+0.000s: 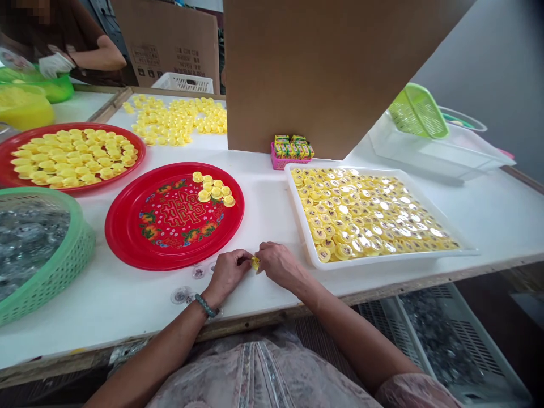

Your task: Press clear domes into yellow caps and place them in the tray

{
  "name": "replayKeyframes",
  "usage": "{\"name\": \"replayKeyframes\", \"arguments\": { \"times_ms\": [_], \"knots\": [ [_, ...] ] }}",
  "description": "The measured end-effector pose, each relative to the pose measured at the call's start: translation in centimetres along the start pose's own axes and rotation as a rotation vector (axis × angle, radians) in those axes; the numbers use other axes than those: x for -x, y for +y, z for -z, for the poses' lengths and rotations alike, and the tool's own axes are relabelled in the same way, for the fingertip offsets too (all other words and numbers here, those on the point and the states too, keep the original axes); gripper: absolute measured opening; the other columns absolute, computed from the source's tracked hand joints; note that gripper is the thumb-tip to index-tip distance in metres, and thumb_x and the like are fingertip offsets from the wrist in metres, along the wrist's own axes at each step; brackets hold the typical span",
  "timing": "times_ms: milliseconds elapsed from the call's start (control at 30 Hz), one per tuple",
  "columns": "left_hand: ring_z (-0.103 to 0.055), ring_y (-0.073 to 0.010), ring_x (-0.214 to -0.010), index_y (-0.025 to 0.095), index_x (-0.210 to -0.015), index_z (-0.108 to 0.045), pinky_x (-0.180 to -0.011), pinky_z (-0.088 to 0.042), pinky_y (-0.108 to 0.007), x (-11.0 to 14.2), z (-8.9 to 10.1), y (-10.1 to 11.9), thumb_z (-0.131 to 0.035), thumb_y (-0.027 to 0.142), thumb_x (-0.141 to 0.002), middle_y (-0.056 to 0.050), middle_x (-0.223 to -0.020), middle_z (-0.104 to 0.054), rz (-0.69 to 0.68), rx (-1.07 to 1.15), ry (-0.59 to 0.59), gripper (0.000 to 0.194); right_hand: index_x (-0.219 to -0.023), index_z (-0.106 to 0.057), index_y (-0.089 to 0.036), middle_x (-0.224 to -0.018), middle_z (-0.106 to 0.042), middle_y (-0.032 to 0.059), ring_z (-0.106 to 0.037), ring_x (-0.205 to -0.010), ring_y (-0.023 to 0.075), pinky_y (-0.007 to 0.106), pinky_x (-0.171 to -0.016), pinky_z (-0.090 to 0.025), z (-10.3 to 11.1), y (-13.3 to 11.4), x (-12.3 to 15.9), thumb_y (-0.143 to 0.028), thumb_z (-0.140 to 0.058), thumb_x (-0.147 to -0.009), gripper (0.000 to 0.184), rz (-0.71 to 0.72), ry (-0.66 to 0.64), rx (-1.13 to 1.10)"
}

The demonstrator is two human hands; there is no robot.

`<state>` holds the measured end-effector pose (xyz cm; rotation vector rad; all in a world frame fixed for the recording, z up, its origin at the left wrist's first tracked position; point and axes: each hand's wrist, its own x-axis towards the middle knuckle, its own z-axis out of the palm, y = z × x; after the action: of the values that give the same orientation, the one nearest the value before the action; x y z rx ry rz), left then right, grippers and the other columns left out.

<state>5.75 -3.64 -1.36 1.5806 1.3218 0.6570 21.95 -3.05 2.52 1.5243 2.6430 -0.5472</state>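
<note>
Between my two hands, just above the table's near side, is a small round yellow plastic piece (255,263). My left hand (229,273) pinches it from the left, and my right hand (278,263) grips it from the right; the fingers hide most of it. Beside my left wrist lie several clear round discs (198,272) with printed pictures. Ahead is a red tray (127,238) with a small group of yellow pieces (216,190) at its right side. To the right, a white tray (312,249) is filled with yellow pieces bearing picture discs.
A green basket (80,249) of clear discs stands at left, near another red tray (140,161) of yellow pieces. More yellow pieces (170,122) lie behind. A cardboard sheet (297,73) rises by a pink basket (283,163). A gloved co-worker's hand (55,65) is far left.
</note>
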Motion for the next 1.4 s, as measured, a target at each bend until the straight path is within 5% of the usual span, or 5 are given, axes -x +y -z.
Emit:
{"name": "replayKeyframes", "arguments": {
  "times_ms": [567, 800, 933, 1200, 1400],
  "knots": [
    [-0.058, -0.0135, -0.052, 0.015, -0.063, -0.063, -0.052, -0.045, -0.024, -1.2, -0.6, 0.3, -0.07, 0.038, -0.058, -0.001, -0.056, -0.063, 0.294, 0.299, -0.053, 0.025, -0.074, -0.068, -0.016, -0.074, -0.061, 0.0019, -0.056, -0.067, 0.0123, 0.021, -0.06, -0.039, 0.3, -0.2, 0.4, -0.024, -0.061, -0.079, 0.012, -0.079, 0.018, -0.059],
    [-0.065, -0.0171, -0.07, 0.014, -0.085, -0.066, -0.066, -0.053, -0.027, -1.0, -0.1, 0.2, -0.073, 0.042, -0.059, -0.004, -0.075, -0.07, 0.344, 0.451, -0.125, 0.038, -0.085, -0.062, -0.016, -0.085, -0.063, 0.0058, -0.057, -0.082, 0.0174, 0.025, -0.074, -0.042, -1.6, -0.4, 3.1, -0.021, -0.057, -0.081, 0.009, -0.083, 0.283, 0.002],
    [-0.067, -0.0183, -0.067, 0.013, -0.091, -0.064, -0.066, -0.055, -0.029, -0.7, 0.1, 0.4, -0.074, 0.042, -0.059, -0.004, -0.072, -0.07, 0.399, 0.45, -0.078, 0.045, -0.095, -0.062, -0.018, -0.09, -0.063, 0.0058, -0.058, -0.086, 0.0175, 0.025, -0.077, -0.043, 0.3, 0.3, 5.9, -0.026, -0.059, -0.08, 0.017, -0.107, 0.449, -0.091],
    [-0.067, -0.0196, -0.063, 0.015, -0.089, -0.064, -0.058, -0.056, -0.027, -0.7, -0.7, 0.0, -0.072, 0.044, -0.055, -0.003, -0.068, -0.069, 0.379, 0.349, 0.02, 0.046, -0.101, -0.065, -0.018, -0.095, -0.064, 0.0053, -0.058, -0.074, 0.0125, 0.022, -0.066, -0.041, 10.1, 11.6, 12.6, -0.025, -0.061, -0.081, 0.021, -0.496, 0.638, -0.004],
    [-0.066, -0.0193, -0.059, 0.018, -0.085, -0.063, -0.055, -0.056, -0.026, -0.8, -1.3, -0.3, -0.072, 0.044, -0.054, -0.002, -0.064, -0.069, 0.383, 0.305, 0.08, 0.041, -0.09, -0.07, -0.018, -0.084, -0.068, 0.0053, -0.059, -0.076, 0.0172, 0.023, -0.063, -0.039, 10.2, 18.6, 14.4, -0.029, -0.07, -0.071, 0.022, -0.686, 0.423, 0.113]
  ]
}}
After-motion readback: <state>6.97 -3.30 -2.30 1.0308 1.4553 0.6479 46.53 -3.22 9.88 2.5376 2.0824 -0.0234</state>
